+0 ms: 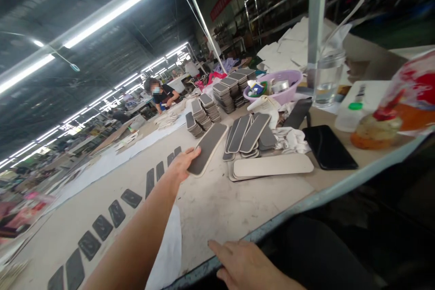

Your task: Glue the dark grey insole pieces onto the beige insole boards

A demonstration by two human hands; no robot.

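Observation:
My left hand [186,162] is closed on the near end of a dark grey padded panel [210,147] with a pale rim, tilted above the table. Low at the table's front edge is my right hand [246,260], index finger stretched out and thumb apart, with nothing seen in it. Just right of the held panel lies a loose pile of similar grey panels [249,132]. In front of that pile, long cream strips [273,166] are stacked flat. Several dark pieces [117,213] lie in a row along the table on the left, partly covered by my left forearm.
Stacks of grey panels [224,95] stand farther back, near a lilac basin [288,93] of small items. At right are a black phone [329,147], a water jar [328,79] and a green-capped bottle [350,117]. A co-worker [165,95] sits across the table.

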